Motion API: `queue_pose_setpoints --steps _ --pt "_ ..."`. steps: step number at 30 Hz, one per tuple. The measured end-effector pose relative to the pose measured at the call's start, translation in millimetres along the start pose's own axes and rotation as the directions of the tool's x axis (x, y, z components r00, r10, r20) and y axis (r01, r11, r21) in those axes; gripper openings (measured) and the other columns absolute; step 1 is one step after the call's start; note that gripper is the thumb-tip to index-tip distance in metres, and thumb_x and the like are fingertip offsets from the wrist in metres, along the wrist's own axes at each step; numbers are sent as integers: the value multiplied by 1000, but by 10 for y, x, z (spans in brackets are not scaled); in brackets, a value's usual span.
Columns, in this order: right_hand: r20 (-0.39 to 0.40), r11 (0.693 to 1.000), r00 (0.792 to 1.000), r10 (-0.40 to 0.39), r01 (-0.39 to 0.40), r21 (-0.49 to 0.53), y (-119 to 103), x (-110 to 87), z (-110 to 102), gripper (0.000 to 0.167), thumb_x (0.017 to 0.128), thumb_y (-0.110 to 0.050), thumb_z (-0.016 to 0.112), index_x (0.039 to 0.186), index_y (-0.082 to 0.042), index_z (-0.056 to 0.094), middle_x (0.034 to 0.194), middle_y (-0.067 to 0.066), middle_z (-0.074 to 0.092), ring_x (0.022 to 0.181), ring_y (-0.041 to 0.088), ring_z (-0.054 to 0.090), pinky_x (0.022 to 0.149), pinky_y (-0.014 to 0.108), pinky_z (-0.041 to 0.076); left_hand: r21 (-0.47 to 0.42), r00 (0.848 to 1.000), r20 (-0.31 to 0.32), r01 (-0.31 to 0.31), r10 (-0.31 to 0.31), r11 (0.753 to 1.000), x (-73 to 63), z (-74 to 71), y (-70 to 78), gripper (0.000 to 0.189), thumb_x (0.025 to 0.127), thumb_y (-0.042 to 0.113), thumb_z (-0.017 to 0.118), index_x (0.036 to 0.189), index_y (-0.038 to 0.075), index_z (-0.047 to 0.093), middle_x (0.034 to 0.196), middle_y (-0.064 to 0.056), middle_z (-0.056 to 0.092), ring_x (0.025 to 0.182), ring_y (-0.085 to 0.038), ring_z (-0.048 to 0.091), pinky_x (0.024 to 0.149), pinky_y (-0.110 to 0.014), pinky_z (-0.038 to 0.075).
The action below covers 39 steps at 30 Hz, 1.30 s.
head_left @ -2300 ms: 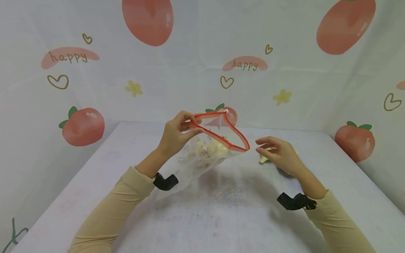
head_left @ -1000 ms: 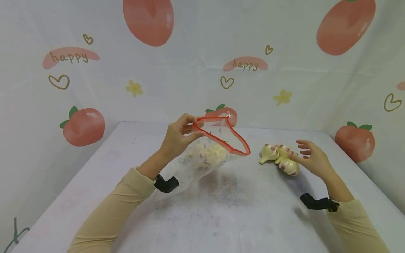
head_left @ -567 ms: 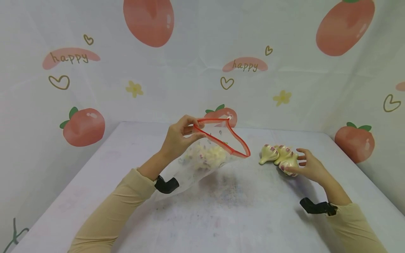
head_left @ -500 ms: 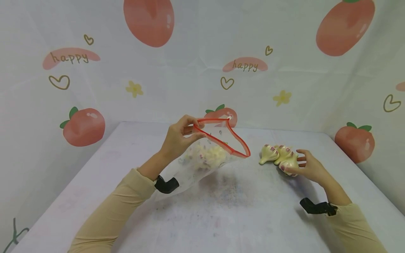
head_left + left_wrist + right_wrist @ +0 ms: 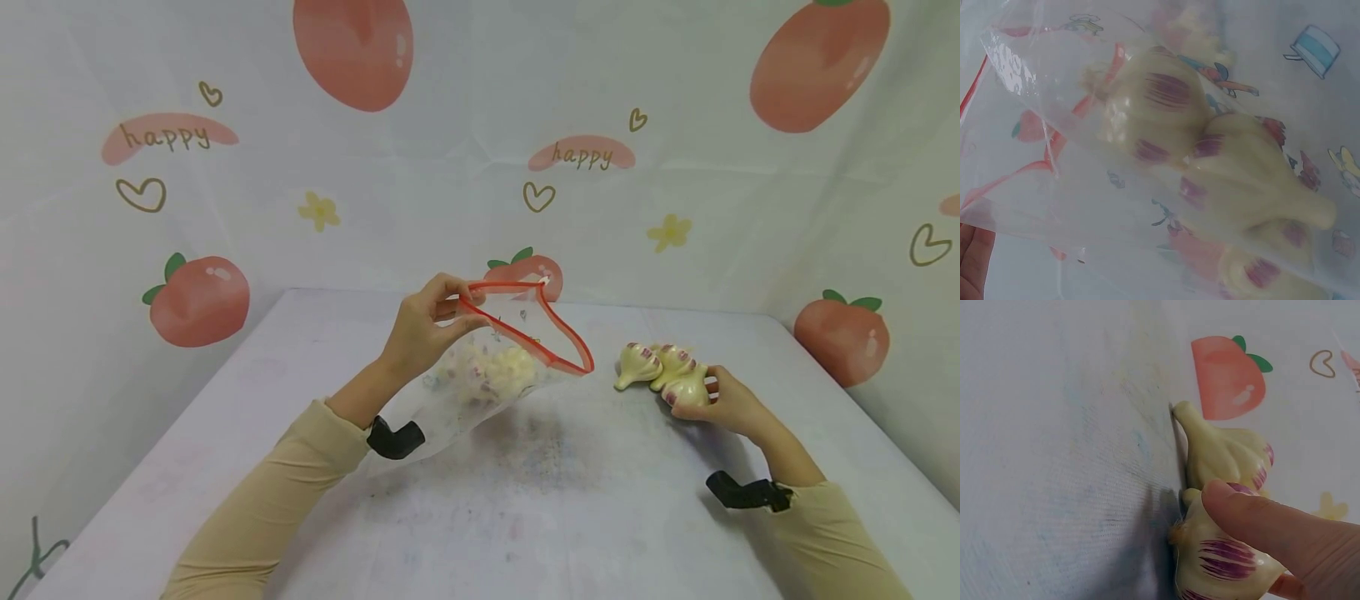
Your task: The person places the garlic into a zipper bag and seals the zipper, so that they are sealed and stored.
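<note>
Pinched at its red rim by my left hand (image 5: 423, 329), a translucent zip bag (image 5: 551, 360) gapes toward the right. Several garlic bulbs (image 5: 1241, 175), cream with purple streaks, lie inside it, blurred by the plastic. To the right, my right hand (image 5: 742, 408) grips the nearest garlic bulb (image 5: 688, 388) of a small cluster on the table. In the right wrist view its thumb (image 5: 1241, 509) lies across that bulb; the other fingers are mostly hidden behind it. Two more bulbs sit against it, a left garlic bulb (image 5: 637, 364) and a middle garlic bulb (image 5: 673, 360).
A white table (image 5: 480, 533) with faint smudges spans the view. Behind it hangs a white backdrop (image 5: 442, 192) printed with fruit, hearts and "happy". Black camera mounts (image 5: 396, 438) are strapped at both wrists.
My right hand has gone from near the bag's mouth to the right, then down onto the nearest garlic bulb, where thumb and fingers have closed. My left hand and the bag have sunk slightly.
</note>
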State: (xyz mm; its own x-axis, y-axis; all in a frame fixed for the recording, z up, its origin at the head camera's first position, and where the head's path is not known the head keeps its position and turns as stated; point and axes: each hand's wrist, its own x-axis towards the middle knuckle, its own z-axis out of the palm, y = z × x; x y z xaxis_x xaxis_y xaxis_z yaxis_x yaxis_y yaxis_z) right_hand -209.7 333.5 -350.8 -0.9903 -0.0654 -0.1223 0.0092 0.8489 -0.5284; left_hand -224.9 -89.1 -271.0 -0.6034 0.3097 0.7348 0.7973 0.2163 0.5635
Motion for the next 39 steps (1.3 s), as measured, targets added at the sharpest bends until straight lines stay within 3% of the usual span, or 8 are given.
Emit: queue_pose_setpoints --steps 18,30,39 --pt "-21 1000 1000 -10 10 12 -49 -85 -162 87 81 -40 69 129 18 23 121 43 41 106 50 49 78 49 54 30 1000 1 -16 16 999 7 1 4 34 72 2 76 93 -4 50 97 -21 68 94 -30 69 85 -31 57" --pt "-68 998 996 -55 57 29 -244 -118 -299 89 83 -38 69 133 17 20 127 41 37 112 53 44 85 57 50 5 1000 5 -12 12 1000 6 19 -5 33 72 -3 76 93 -5 51 97 -23 67 92 -31 69 85 -30 56" --pt "-117 993 988 -105 110 41 -436 -153 -323 82 83 -36 69 132 12 24 132 37 35 117 52 43 86 56 50 2 1000 24 -4 4 1000 2 26 11 32 72 -4 75 91 -4 50 98 -21 68 90 -30 70 86 -29 56"
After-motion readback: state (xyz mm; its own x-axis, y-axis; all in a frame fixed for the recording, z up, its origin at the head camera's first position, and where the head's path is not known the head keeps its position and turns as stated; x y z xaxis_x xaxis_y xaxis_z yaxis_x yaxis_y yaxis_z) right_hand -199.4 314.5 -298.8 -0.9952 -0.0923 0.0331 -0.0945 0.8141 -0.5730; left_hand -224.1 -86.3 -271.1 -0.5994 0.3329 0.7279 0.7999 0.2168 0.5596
